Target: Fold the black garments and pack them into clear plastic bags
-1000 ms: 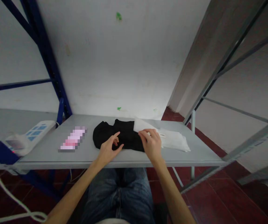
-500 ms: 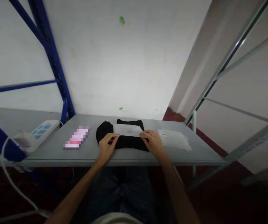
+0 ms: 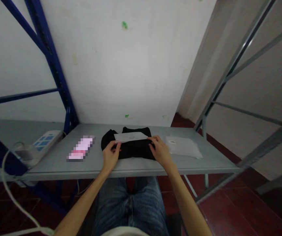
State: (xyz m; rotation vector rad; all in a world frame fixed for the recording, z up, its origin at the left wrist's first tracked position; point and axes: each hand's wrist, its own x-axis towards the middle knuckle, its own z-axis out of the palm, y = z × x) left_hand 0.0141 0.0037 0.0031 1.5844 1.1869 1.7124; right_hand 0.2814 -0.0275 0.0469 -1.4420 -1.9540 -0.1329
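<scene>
A folded black cloth item (image 3: 136, 152) lies on the grey shelf table (image 3: 57, 164) in front of me. Over it is a flat white strip (image 3: 131, 136) that looks like paper or card, with a faint mark in the middle. My left hand (image 3: 110, 156) pinches the strip's left end between thumb and fingers. At its right end, my right hand (image 3: 160, 152) grips the strip with the fingertips, also close above the cloth. A small red spot shows on the cloth beside my left hand. To the right lies a flat whitish plastic bag (image 3: 184, 147) with a small label.
A phone-like object with a blurred pink screen (image 3: 81, 147) lies left of the cloth. Farther left are a white power strip (image 3: 44, 142) and a white cable (image 3: 10, 193). Blue rack posts (image 3: 51, 62) stand left, grey metal posts (image 3: 229, 73) right, and a white wall (image 3: 136, 75) behind.
The strip has shifted slightly left and tilted, its left end now lower. My left hand has moved a little left with it; my right hand has barely moved. The view is brighter.
</scene>
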